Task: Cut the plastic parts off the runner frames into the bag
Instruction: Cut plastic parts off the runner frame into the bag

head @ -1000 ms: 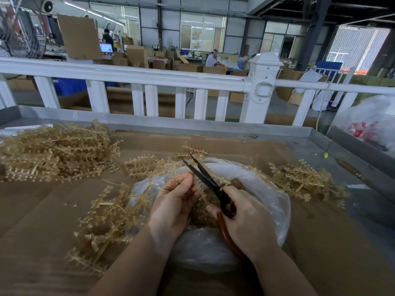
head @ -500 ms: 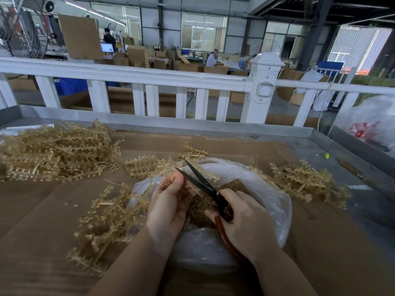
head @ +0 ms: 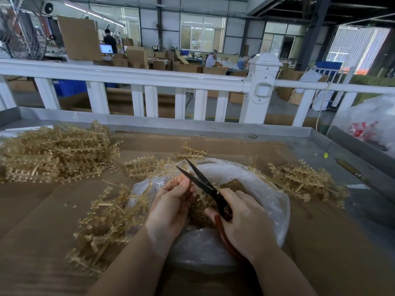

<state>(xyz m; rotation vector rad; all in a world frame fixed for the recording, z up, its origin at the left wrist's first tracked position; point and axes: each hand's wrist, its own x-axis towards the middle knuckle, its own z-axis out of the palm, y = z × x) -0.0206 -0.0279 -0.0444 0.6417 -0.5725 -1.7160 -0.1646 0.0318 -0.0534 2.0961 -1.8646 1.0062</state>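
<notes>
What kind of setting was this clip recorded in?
Most likely a factory floor, at a plastic-parts trimming bench. Heaps of moulded runner frames lie on the cardboard-covered bench, stacked cardboard boxes fill the hall beyond the white railing, and other workers sit at tables there.

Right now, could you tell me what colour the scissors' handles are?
Reddish brown handles, black blades; head view.

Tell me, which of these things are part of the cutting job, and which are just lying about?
Part of the job:
scissors in the right hand
runner frame pinched by the left hand
clear bag
piles of frames

Just lying about:
white railing
cardboard boxes
white sack
</notes>
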